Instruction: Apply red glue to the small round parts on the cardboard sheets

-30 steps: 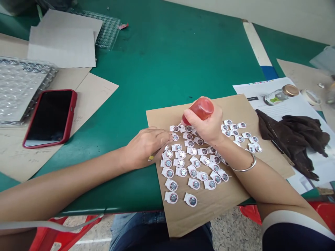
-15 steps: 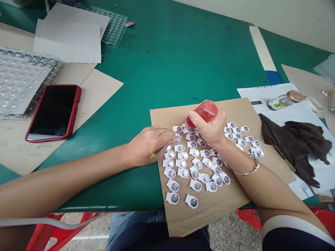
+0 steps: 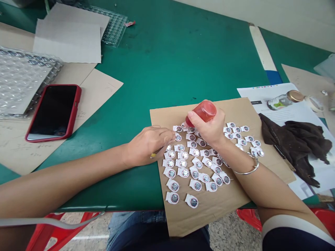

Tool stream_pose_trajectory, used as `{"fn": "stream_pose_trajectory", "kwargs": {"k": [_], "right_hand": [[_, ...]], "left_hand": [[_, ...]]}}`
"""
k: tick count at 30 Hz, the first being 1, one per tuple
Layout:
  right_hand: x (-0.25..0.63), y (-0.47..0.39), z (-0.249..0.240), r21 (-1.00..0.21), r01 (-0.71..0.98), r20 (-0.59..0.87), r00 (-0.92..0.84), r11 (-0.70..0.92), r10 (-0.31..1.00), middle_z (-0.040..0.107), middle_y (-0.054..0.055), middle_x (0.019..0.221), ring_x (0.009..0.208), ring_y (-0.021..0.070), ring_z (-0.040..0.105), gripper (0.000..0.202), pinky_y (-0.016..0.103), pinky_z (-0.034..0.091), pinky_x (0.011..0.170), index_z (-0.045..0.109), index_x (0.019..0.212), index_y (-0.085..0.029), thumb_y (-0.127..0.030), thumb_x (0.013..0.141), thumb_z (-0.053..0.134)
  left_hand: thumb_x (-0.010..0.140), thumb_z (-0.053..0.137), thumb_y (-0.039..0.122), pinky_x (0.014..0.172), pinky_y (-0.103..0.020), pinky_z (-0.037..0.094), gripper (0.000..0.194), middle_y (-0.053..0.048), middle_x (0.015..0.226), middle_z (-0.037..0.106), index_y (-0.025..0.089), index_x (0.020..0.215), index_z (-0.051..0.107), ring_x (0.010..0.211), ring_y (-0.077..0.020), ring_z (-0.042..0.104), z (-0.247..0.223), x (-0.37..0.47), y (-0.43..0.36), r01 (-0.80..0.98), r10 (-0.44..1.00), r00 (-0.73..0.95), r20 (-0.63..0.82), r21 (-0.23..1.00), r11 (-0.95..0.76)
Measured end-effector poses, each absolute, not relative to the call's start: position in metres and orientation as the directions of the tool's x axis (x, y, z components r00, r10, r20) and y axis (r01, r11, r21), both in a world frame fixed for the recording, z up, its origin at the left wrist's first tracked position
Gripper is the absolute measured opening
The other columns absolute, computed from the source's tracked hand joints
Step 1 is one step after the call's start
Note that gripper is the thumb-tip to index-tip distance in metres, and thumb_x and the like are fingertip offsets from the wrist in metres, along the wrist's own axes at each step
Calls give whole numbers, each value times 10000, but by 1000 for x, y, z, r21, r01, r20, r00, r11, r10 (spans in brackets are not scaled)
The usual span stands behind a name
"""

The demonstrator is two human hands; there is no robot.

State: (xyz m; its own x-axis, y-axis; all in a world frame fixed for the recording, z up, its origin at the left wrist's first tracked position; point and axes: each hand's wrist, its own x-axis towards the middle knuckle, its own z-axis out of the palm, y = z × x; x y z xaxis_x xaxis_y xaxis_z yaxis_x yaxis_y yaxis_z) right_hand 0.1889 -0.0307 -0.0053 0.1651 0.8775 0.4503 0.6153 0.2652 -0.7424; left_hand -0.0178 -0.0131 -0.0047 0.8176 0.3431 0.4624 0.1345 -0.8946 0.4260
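My right hand (image 3: 210,127) is wrapped round a red squeeze bottle (image 3: 205,111), tilted with its lower end toward the top row of small pieces. These are white tabs with round silvery discs (image 3: 195,184), laid out in loose rows on a brown cardboard sheet (image 3: 183,219). At the sheet's left edge rests my left hand (image 3: 146,144), its fingers pinched together beside a disc piece (image 3: 178,137). A thin tool with a yellowish end (image 3: 153,155) shows under that hand; most of it is hidden by the fingers. The bottle's tip is hard to make out.
A phone in a red case (image 3: 53,113) lies at left by clear plastic trays (image 3: 21,80) and grey card (image 3: 68,42). On the right are a dark brown cloth (image 3: 295,143), a small glass jar (image 3: 285,100) and printed paper (image 3: 251,92). The green table (image 3: 167,62) extends behind.
My right hand and the red bottle have shifted slightly left. The left hand and the disc pieces stay where they were.
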Motion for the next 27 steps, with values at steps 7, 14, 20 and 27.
{"fn": "stream_pose_trajectory", "kwargs": {"k": [7, 14, 20, 27], "right_hand": [[189, -32, -2, -695, 659, 481, 126, 289, 868, 535, -2, 638, 588, 128, 485, 286, 347, 470, 657, 514, 659, -206, -442, 688, 673], [188, -33, -1, -670, 673, 493, 88, 314, 865, 508, -12, 619, 566, 120, 459, 296, 327, 439, 595, 492, 658, -210, -448, 699, 663], [187, -34, -1, -685, 652, 488, 80, 325, 869, 492, -14, 611, 560, 113, 445, 313, 317, 416, 574, 481, 650, -204, -457, 708, 657], [187, -34, -1, -686, 650, 498, 93, 326, 862, 494, -20, 604, 552, 109, 444, 303, 313, 404, 575, 493, 640, -199, -436, 699, 672]], "left_hand": [[886, 403, 184, 660, -273, 525, 139, -55, 750, 656, 154, 855, 535, 718, -146, 643, -4, -17, -13, 144, 353, 822, 446, 437, -888], [899, 389, 207, 666, -263, 526, 174, -49, 740, 658, 157, 828, 540, 706, -136, 643, -3, -17, -12, 145, 361, 821, 442, 449, -882], [900, 401, 205, 672, -255, 516, 157, -48, 758, 661, 158, 848, 541, 708, -134, 643, -6, -19, -11, 138, 372, 813, 447, 473, -870], [895, 428, 202, 669, -244, 506, 127, -46, 777, 662, 162, 856, 542, 721, -131, 643, -9, -20, -8, 125, 381, 811, 445, 504, -855]]}}
